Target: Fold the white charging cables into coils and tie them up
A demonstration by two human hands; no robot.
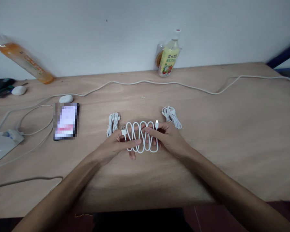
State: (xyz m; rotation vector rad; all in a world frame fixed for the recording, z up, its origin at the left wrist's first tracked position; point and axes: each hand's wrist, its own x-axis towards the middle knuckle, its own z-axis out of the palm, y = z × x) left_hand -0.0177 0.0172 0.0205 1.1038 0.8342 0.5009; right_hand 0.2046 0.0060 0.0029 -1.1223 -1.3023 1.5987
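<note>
A white USB charging cable [140, 151] is spread in several side-by-side loops between my two hands, above the table. My left hand [116, 145] pinches its left loops, thumb laid across the front and fingers behind. The wide USB plug [124, 130] stands up beside that hand's index finger. On the other side, my right hand [169, 135] grips the right loops, its thumb pressed on them. The small connector [157, 124] points upward there. Beyond my left hand lies one bundled white cable [113, 123]; a second bundled white cable [171, 116] lies behind my right hand.
A phone [66, 121] with a blurred screen and a white oval case [66, 99] lie left. A yellow-labelled bottle [169, 54] and an orange drink bottle [26, 62] stand by the wall. A long white cord [142, 82] crosses the wooden table [232, 135]; a power strip [4, 145] sits far left.
</note>
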